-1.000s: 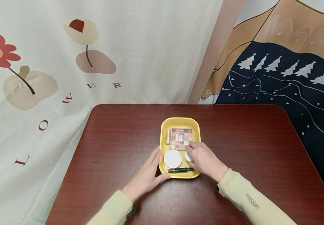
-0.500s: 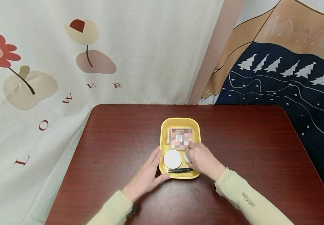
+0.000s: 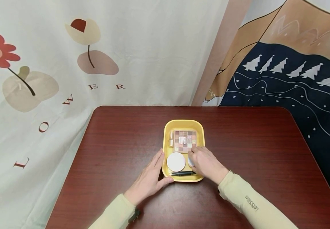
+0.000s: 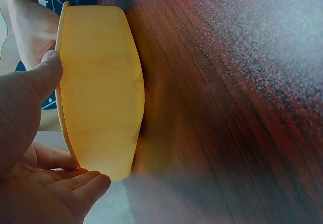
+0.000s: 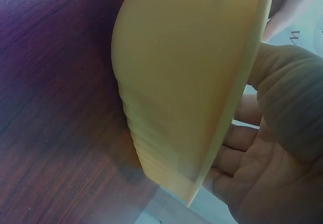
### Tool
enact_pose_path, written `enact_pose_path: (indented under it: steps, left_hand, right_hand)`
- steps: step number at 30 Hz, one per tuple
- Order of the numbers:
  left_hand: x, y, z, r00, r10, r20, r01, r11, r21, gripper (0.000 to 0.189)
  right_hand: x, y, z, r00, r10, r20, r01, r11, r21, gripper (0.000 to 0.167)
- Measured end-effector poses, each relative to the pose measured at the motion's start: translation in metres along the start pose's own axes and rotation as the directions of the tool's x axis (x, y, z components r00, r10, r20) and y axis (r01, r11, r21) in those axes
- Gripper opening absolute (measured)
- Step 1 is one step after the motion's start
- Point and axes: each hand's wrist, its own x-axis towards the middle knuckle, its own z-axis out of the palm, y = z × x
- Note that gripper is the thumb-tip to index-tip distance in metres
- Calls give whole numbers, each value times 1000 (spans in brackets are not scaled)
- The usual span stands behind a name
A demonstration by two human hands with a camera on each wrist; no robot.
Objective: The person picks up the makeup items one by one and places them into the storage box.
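Observation:
A yellow tray (image 3: 183, 121) holds makeup items. My left hand (image 3: 148, 184) rests at its near left corner, fingers fairly straight along the side and thumb at the near rim; the left wrist view shows the thumb (image 4: 48, 72) on the tray's edge. Inside, my right hand (image 3: 206, 163) holds a small white round item (image 3: 190, 161), mostly covered by the curled fingers. To its left lies a larger white round compact (image 3: 176, 162). Below them is a black pen-like stick (image 3: 182, 173) with gold trim. The right wrist view hides the held item behind the tray wall (image 5: 186, 77).
An eyeshadow palette (image 3: 185, 141) lies in the far part of the tray, beside a slim tube with a gold base (image 3: 171, 140). The tray stands on a dark red wood table (image 3: 119, 136). Printed curtains (image 3: 153, 47) hang behind the table's far edge.
My right hand has shifted slightly left with the small white round item. The left hand and the tray stay in place.

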Motion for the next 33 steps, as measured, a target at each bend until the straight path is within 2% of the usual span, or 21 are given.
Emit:
enact_pose_path:
  steps: [10,33]
  left_hand:
    - [0,0,0,1000,5,-3,-5,1000,-3,98]
    - [0,0,0,1000,2,-4,-2,1000,6,98]
  right_hand:
    - [1,0,2,999,6,32,-7,1000,20,35]
    - [-1,-2,8,1000,2,-10,-2,1000,-9,38]
